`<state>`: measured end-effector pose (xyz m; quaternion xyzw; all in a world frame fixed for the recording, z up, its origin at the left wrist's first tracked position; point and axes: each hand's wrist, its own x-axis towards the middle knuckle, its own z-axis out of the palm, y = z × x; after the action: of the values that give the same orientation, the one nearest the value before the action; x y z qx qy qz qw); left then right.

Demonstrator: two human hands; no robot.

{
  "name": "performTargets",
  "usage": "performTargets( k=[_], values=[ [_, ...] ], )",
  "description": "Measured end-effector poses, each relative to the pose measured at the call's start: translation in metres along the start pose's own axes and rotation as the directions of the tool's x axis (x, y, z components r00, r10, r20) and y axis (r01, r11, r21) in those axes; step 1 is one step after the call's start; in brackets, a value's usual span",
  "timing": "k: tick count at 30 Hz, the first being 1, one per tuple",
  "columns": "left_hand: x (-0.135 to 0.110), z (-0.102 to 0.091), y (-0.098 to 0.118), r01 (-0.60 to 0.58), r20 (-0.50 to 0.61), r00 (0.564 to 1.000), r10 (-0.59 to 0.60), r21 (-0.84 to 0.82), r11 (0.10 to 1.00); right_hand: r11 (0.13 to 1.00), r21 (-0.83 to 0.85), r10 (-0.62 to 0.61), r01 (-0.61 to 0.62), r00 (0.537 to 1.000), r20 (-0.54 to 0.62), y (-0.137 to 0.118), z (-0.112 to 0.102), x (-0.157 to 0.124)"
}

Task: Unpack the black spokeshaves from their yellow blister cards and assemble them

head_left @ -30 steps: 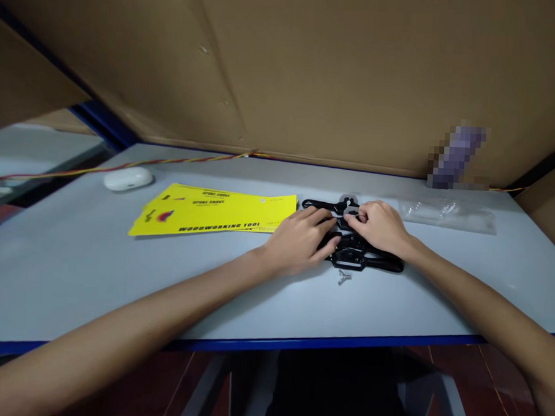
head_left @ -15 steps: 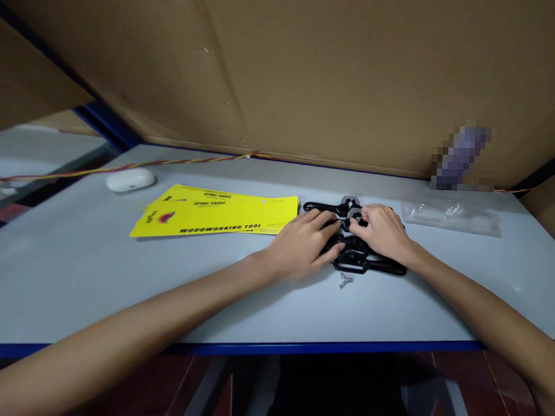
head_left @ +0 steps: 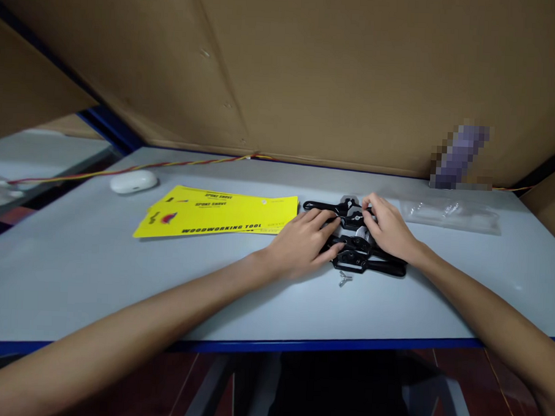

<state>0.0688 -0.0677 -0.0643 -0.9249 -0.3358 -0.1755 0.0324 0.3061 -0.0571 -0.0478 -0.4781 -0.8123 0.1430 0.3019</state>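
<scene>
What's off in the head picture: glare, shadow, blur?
Head view: glare streaks on the plastic bag, small glints on the black tools; soft shadow on the table beneath the left forearm; smallest print on the yellow cards too soft to read; a pixelated patch at back right hides detail.

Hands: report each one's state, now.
Left hand: open, resting on the black tools.
Right hand: partly curled at the tools; grip cannot be told.

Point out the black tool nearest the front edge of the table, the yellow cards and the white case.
Black tool [head_left: 371, 265]: head view, where its right handle meets the body.
Yellow cards [head_left: 219, 216]: head view, middle of the top card.
White case [head_left: 134, 181]: head view, middle of its top.
</scene>
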Motion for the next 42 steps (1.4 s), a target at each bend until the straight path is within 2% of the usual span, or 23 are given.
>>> performTargets(
  k=[9, 13, 19, 21, 27, 42],
  values=[
    [0.000, -0.003, -0.001, 0.002, 0.041, 0.999, -0.002, -0.007, 1.000, 0.990, 0.066, 0.125, -0.125, 0.992, 0.010, -0.007, 0.000, -0.002],
    [-0.001, -0.004, -0.001, 0.014, 0.049, 0.999, -0.013, -0.012, 1.000, 0.992, 0.074, 0.105, -0.105, 0.994, 0.002, -0.006, 0.000, -0.002],
    [-0.003, -0.004, -0.003, -0.005, 0.032, 0.999, 0.006, -0.012, 1.000, 0.999, 0.048, 0.016, -0.024, 0.988, 0.155, -0.006, -0.003, -0.002],
    [-0.003, -0.004, -0.004, -0.014, 0.034, 0.999, 0.015, -0.023, 1.000, 0.997, 0.066, 0.014, -0.026, 0.985, 0.174, -0.005, -0.004, -0.002],
    [-0.004, -0.005, -0.006, -0.035, 0.043, 0.998, 0.036, -0.026, 0.999, 0.994, 0.107, -0.004, -0.007, 0.995, 0.104, 0.000, -0.002, -0.002],
    [-0.006, -0.005, -0.007, -0.057, 0.036, 0.998, 0.057, 0.000, 0.998, 0.989, 0.136, -0.061, 0.053, 0.997, 0.057, 0.001, -0.002, -0.005]
  ],
)
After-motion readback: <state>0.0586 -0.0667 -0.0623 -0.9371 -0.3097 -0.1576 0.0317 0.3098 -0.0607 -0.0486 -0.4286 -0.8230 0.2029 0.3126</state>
